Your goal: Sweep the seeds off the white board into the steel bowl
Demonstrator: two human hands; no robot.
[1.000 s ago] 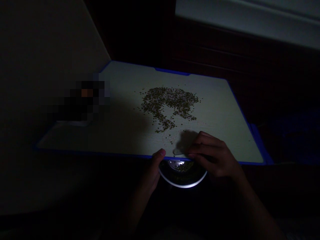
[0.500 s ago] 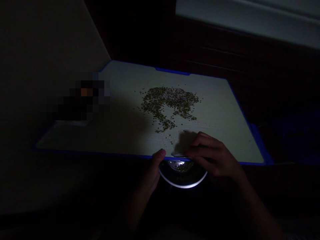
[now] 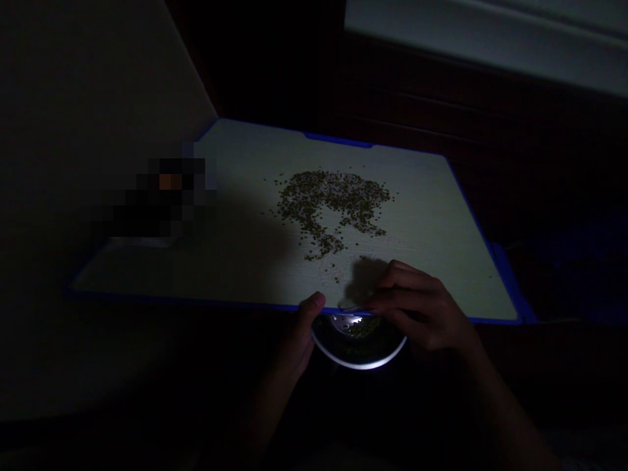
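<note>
Small greenish beans (image 3: 338, 190), like mung beans, lie in a ragged arch on a pale tabletop (image 3: 432, 216) with a blue rim. Just under the near edge is a metal bowl (image 3: 362, 366) with more beans inside; the table edge hides its far side. My left hand (image 3: 299, 343) grips the bowl's left side, its thumb up on the blue edge and its other fingers mostly hidden. Above the bowl's right side, my right hand (image 3: 422, 304) is closed, pinching a thin flat piece (image 3: 350, 308) against the table edge. What kind of piece it is stays unclear in the dim light.
A blurred-out dark object (image 3: 152, 203) sits on the tabletop's left side. Along the left runs a plain pale surface (image 3: 98, 78). A light ledge (image 3: 490, 39) crosses the upper right, with dark wood below it. Something blue (image 3: 593, 268) shows dimly at right.
My right hand has shifted very slightly, and the thin piece has tipped a little over the table edge. The beans on the tabletop and my left hand look unmoved.
</note>
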